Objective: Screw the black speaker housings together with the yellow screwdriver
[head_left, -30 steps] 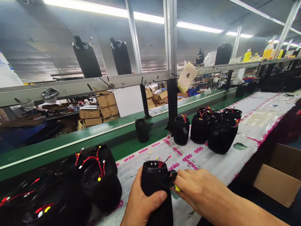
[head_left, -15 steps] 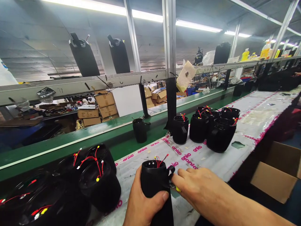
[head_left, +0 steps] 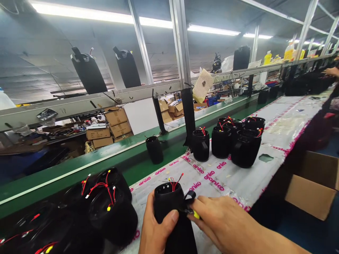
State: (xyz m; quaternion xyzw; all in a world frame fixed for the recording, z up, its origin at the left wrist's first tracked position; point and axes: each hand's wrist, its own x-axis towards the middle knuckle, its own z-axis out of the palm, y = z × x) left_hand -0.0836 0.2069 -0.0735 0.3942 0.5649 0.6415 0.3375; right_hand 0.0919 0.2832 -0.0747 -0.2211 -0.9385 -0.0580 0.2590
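Observation:
My left hand [head_left: 159,220] is wrapped round a black cloth-covered speaker housing [head_left: 169,204], thumb across its front. The housing leans slightly, with its open rim up, and red wires [head_left: 173,184] with small connectors stick out of it. On its right side a black strap loop [head_left: 190,196] stands out. My right hand [head_left: 217,215] is closed beside that loop, gripping a small tool with a yellow handle [head_left: 196,214]. The tool's working end meets the housing's side just below the loop; its exact kind is mostly hidden by my fingers.
Several similar housings [head_left: 113,208] with wires crowd the left. More housings [head_left: 245,148] stand on the plastic-covered bench [head_left: 275,137] at right. A single housing [head_left: 154,150] is on the green conveyor [head_left: 135,165]. An open carton [head_left: 309,195] lies low at right. Far right, another person's hand [head_left: 332,71] shows.
The view has shifted a little. My right hand has turned slightly, and more of the yellow handle and the strap loop shows. My left hand keeps its grip on the housing.

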